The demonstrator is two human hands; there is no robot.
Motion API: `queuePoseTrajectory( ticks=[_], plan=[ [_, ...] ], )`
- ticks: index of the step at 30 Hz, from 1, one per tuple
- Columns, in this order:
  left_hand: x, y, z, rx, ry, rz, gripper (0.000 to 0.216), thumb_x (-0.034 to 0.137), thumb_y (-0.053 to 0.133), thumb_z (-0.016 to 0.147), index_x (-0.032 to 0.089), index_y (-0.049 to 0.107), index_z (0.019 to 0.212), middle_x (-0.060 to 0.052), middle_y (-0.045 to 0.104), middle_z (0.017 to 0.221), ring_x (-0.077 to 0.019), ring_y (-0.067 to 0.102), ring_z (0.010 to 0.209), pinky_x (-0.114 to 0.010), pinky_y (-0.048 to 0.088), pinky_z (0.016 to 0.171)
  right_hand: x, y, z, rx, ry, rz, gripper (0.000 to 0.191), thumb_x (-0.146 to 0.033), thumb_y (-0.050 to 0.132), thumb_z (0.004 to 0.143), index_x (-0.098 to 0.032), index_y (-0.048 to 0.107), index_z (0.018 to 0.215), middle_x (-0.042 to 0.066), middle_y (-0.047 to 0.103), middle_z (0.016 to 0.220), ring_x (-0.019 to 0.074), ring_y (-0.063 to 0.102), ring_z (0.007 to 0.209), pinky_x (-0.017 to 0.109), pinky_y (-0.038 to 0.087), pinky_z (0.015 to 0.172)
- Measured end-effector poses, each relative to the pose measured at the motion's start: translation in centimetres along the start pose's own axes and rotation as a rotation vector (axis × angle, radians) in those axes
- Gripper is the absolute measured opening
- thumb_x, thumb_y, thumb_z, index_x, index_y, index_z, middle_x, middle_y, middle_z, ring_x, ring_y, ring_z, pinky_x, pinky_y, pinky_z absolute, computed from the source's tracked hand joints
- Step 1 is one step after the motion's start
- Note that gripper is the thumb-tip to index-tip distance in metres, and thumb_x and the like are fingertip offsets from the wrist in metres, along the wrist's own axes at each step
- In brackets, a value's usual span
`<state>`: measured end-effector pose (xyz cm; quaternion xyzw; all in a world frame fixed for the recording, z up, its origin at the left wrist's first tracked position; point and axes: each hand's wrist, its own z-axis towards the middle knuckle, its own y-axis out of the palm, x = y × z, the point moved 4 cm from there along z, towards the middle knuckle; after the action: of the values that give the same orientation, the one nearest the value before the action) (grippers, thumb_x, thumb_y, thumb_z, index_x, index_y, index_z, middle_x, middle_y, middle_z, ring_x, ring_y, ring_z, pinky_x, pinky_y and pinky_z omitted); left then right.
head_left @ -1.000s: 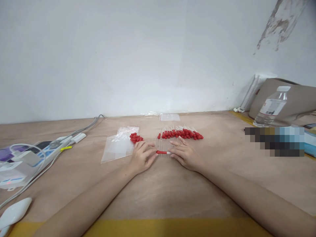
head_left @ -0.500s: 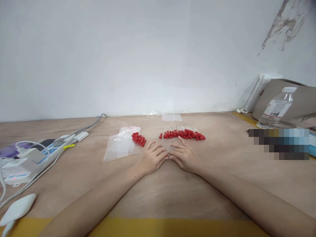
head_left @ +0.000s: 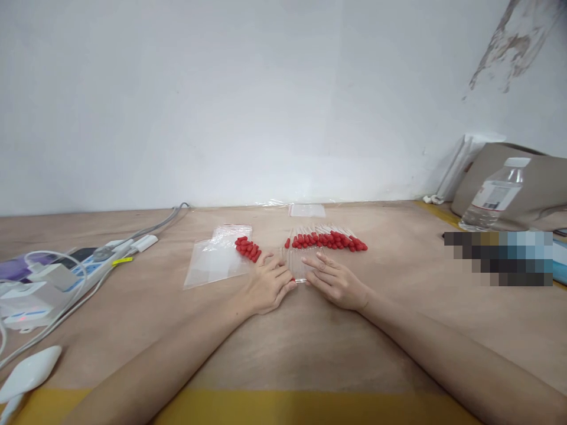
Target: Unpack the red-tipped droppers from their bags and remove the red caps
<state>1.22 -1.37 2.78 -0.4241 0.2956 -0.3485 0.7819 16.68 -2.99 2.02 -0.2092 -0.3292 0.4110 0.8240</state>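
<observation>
Between my hands, a small clear plastic bag (head_left: 300,270) lies flat on the table, with thin clear stick-like lines showing in or under it. My left hand (head_left: 271,284) is closed on its left near edge, thumb and fingers together, a spot of red at the fingertips. My right hand (head_left: 337,282) is open, its stretched fingers resting over the right side. Just beyond lies a row of thin clear sticks with red bulb ends (head_left: 330,239), bulbs towards me. A smaller cluster of red bulbs (head_left: 248,248) sits left, beside my left hand, on flat clear bags (head_left: 208,264).
Another clear bag (head_left: 307,211) lies by the wall. On the left are a power strip (head_left: 95,268) with chargers and cables, and a white device (head_left: 31,373). A water bottle (head_left: 496,195) and a grey-brown bag (head_left: 543,183) stand at the right.
My right hand has moved slightly right, away from my left hand. More of the clear bag shows between them. My left hand has shifted slightly left.
</observation>
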Motion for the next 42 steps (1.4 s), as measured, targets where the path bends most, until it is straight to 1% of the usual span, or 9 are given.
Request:
queuePoseTrajectory(
  ticks=[4, 8, 13, 16, 20, 22, 27, 34, 42],
  plan=[
    [0.1, -0.1, -0.6, -0.017, 0.015, -0.01, 0.028, 0.029, 0.034, 0.089, 0.016, 0.051, 0.07, -0.003, 0.057, 0.07, -0.0164, 0.047, 0.073, -0.035, 0.03, 0.077, 0.1, -0.3, -0.6, -0.022, 0.025, -0.005, 0.016, -0.01, 0.044, 0.084, -0.013, 0.058, 0.092, 0.004, 0.062, 0.072, 0.0184, 0.055, 0.1, 0.043, 0.04, 0.095],
    [0.5, -0.3, -0.8, -0.046, -0.004, -0.038, 0.03, 0.027, 0.031, 0.09, 0.016, 0.049, 0.067, -0.002, 0.054, 0.064, -0.0145, 0.045, 0.065, -0.032, 0.027, 0.067, 0.0, -0.3, -0.9, -0.022, 0.067, -0.009, 0.016, -0.013, 0.046, 0.084, -0.015, 0.057, 0.095, 0.001, 0.06, 0.065, 0.0134, 0.056, 0.075, 0.032, 0.047, 0.074],
    [1.1, -0.6, -0.7, -0.079, -0.041, -0.128, 0.032, 0.028, 0.03, 0.09, 0.016, 0.047, 0.066, -0.001, 0.054, 0.063, -0.0136, 0.045, 0.065, -0.032, 0.026, 0.069, -0.1, -0.8, -0.9, 0.04, 0.016, -0.007, 0.017, -0.011, 0.049, 0.081, -0.013, 0.057, 0.097, 0.003, 0.063, 0.072, 0.0147, 0.057, 0.079, 0.031, 0.046, 0.073],
    [-0.6, -0.7, -1.4, -0.073, -0.152, -0.219, 0.035, 0.03, 0.029, 0.091, 0.016, 0.044, 0.062, 0.001, 0.051, 0.059, -0.0126, 0.045, 0.062, -0.031, 0.028, 0.069, 1.0, -1.6, -2.1, 0.074, 0.015, -0.017, 0.021, -0.01, 0.046, 0.082, -0.015, 0.057, 0.099, 0.005, 0.065, 0.081, 0.017, 0.057, 0.091, 0.033, 0.045, 0.079],
    [-6.2, -1.9, -3.0, 0.092, -0.544, -0.341, 0.04, 0.033, 0.023, 0.091, 0.017, 0.04, 0.059, 0.002, 0.044, 0.054, -0.012, 0.042, 0.054, -0.027, 0.033, 0.058, 4.5, -2.5, -4.5, 0.167, 0.403, -0.078, 0.022, -0.013, 0.05, 0.081, -0.02, 0.058, 0.1, 0.004, 0.063, 0.082, 0.015, 0.058, 0.077, 0.03, 0.047, 0.072],
    [-8.3, -2.6, -3.2, 0.176, -0.629, -0.352, 0.035, 0.031, 0.024, 0.09, 0.018, 0.045, 0.066, 0.001, 0.048, 0.062, -0.0136, 0.046, 0.062, -0.028, 0.036, 0.061, 5.8, -2.0, -5.2, 0.176, 0.629, -0.042, 0.021, -0.019, 0.048, 0.082, -0.021, 0.059, 0.1, 0.004, 0.059, 0.078, 0.0128, 0.055, 0.067, 0.026, 0.047, 0.063],
    [-10.0, -2.8, -2.4, 0.272, -0.6, -0.212, 0.023, 0.02, 0.034, 0.083, 0.02, 0.056, 0.076, -0.003, 0.049, 0.074, -0.0172, 0.05, 0.077, -0.033, 0.043, 0.071, 5.9, 0.0, -4.9, 0.057, 0.748, 0.027, 0.028, -0.017, 0.037, 0.083, -0.014, 0.061, 0.097, 0.005, 0.046, 0.07, 0.0145, 0.048, 0.064, 0.028, 0.046, 0.059],
    [-11.0, -1.4, -2.1, 0.331, -0.538, 0.018, 0.026, 0.015, 0.043, 0.077, 0.02, 0.054, 0.1, -0.005, 0.056, 0.088, -0.0197, 0.053, 0.083, -0.035, 0.044, 0.075, 6.5, 0.6, -5.6, -0.057, 0.864, 0.097, 0.026, -0.007, 0.038, 0.07, -0.014, 0.052, 0.091, 0.007, 0.053, 0.082, 0.0175, 0.051, 0.073, 0.031, 0.043, 0.066],
    [-10.8, -0.2, -2.2, 0.193, -0.483, 0.22, 0.016, 0.023, 0.045, 0.081, 0.022, 0.061, 0.077, -0.002, 0.065, 0.082, -0.0202, 0.055, 0.088, -0.044, 0.026, 0.095, 6.3, 1.1, -4.8, -0.037, 0.862, 0.183, 0.014, -0.008, 0.04, 0.071, -0.017, 0.05, 0.067, 0.005, 0.05, 0.073, 0.0144, 0.049, 0.064, 0.026, 0.042, 0.058]
  ],
)
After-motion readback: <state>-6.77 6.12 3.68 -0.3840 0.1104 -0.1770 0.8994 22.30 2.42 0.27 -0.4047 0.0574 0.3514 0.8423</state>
